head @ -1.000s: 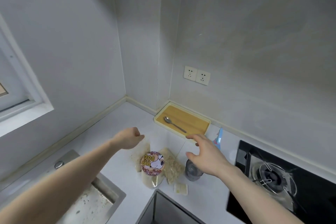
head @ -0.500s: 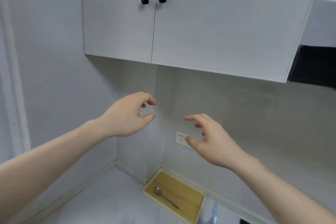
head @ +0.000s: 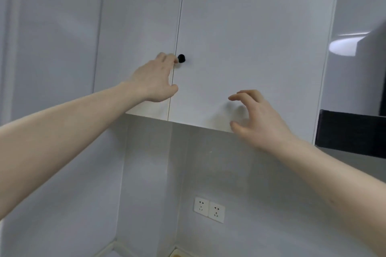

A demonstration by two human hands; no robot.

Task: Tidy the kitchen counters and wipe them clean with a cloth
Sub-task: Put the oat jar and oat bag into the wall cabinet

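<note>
I am looking up at a white wall cabinet with two closed doors, the left door (head: 135, 33) and the right door (head: 250, 37). The black knob (head: 181, 58) of the right door shows beside the seam. My left hand (head: 154, 81) is raised against the left door's edge. Its fingertips cover the spot where the left door's knob sits, and its thumb is spread apart below. My right hand (head: 259, 119) hovers in front of the right door's lower edge, with its fingers curled, apart and holding nothing. No cloth is in view.
A double wall socket (head: 209, 209) sits on the grey backsplash below the cabinet. The black range hood (head: 353, 131) juts out at the right. A sliver of the wooden tray (head: 177, 255) and the counter's back edge (head: 108, 250) show at the bottom.
My view has tilted up from the counter to the cabinet. Both hands have risen, the left one up to the door knobs, the right one to the cabinet's lower edge.
</note>
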